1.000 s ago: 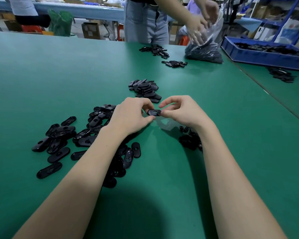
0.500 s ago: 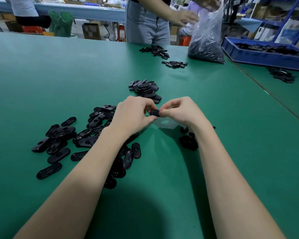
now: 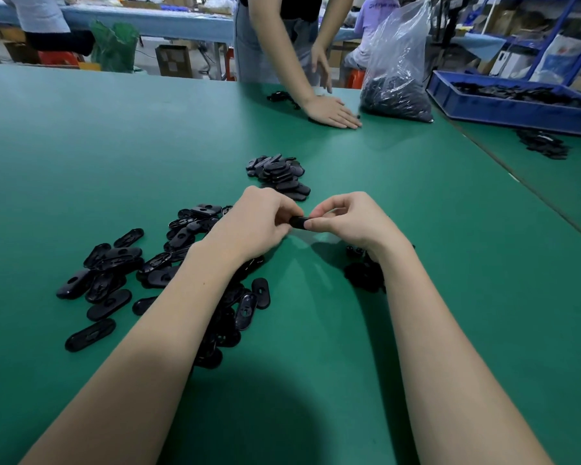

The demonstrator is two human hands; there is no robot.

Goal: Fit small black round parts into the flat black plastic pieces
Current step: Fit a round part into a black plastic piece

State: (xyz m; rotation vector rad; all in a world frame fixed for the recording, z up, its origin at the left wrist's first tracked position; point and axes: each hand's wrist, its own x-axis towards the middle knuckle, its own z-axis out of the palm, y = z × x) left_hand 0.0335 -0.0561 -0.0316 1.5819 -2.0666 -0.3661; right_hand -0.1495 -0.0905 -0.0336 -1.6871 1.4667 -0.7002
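While both forearms are reaching out over the green table [image 3: 81, 156], the left hand [image 3: 254, 223] and the right hand [image 3: 349, 221] are meeting above it, fingers curled, both pinching one flat black plastic piece [image 3: 298, 222] between their fingertips. Only a short dark stretch of that piece is showing between the two thumbs — whether a small round part is sitting in it I cannot tell.

Under and to the left of the left forearm, a loose spread of flat oval pieces [image 3: 114, 263] is lying on the table, some overlapping, several showing a hole near one end. Just beyond the hands, a tighter heap of the same flat pieces [image 3: 277, 172] is sitting on its own. Beside the right wrist, partly hidden by it, a small dark cluster of small black round parts [image 3: 363, 271] is resting on the table.

At the far edge another person is standing, one hand [image 3: 331, 112] pressing flat on the table with straight fingers, close to a few more black pieces [image 3: 280, 97]. Near that hand a clear plastic bag [image 3: 396, 62] — its bottom filled with black parts — is standing upright. To the right a blue tray [image 3: 503, 109] is holding more black parts, and a further little pile [image 3: 544, 144] is lying in front of it.
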